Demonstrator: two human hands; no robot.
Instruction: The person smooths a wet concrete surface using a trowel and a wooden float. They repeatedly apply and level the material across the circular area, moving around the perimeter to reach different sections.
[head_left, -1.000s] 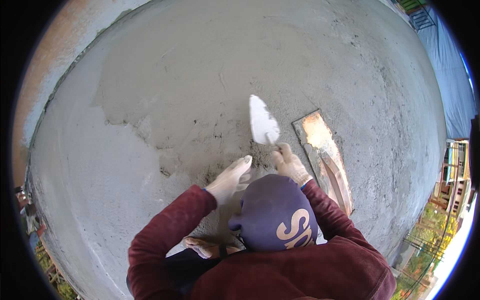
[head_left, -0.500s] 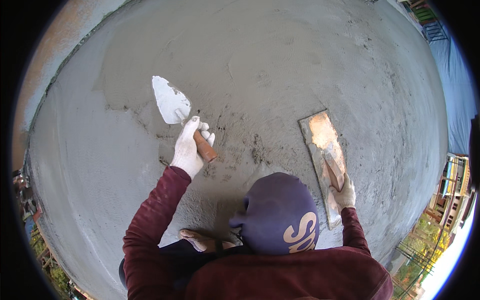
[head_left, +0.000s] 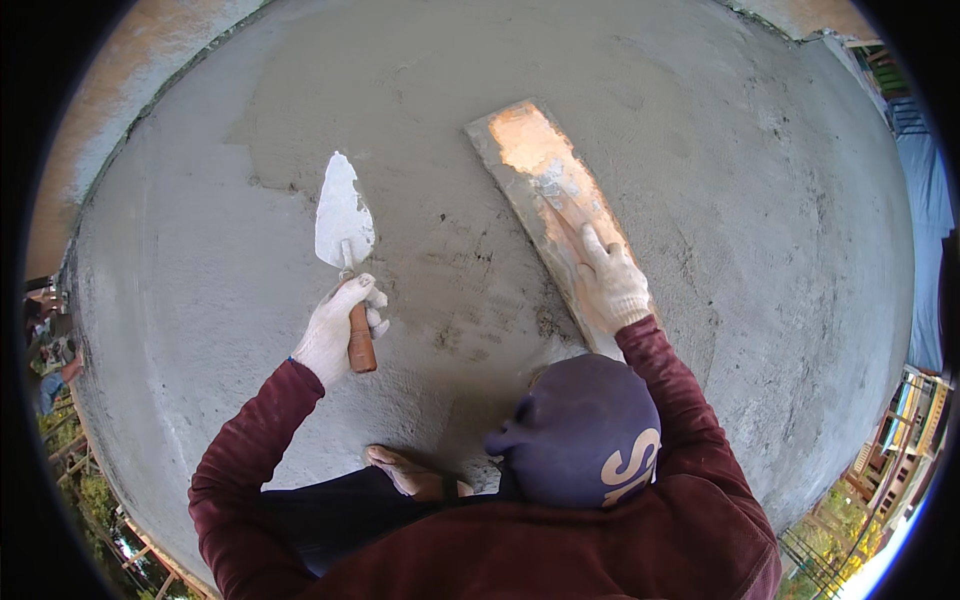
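Wet cement slab [head_left: 700, 250] spreads wide; left hand [head_left: 335, 330] grips a trowel [head_left: 343, 215], right hand [head_left: 612, 285] clasps a wooden float [head_left: 545, 190].

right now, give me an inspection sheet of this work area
surface: wet grey cement slab, smoother at left, rough and streaked in the middle
job's things: pointed trowel with wooden handle, blade on the cement; long wooden float lying flat on it
clutter: nothing seen
grippers: left hand, gloved, grips the trowel handle; right hand, gloved, presses on the float
cables: nothing seen
surroundings: blue sheet at right edge, trees and wooden framing below
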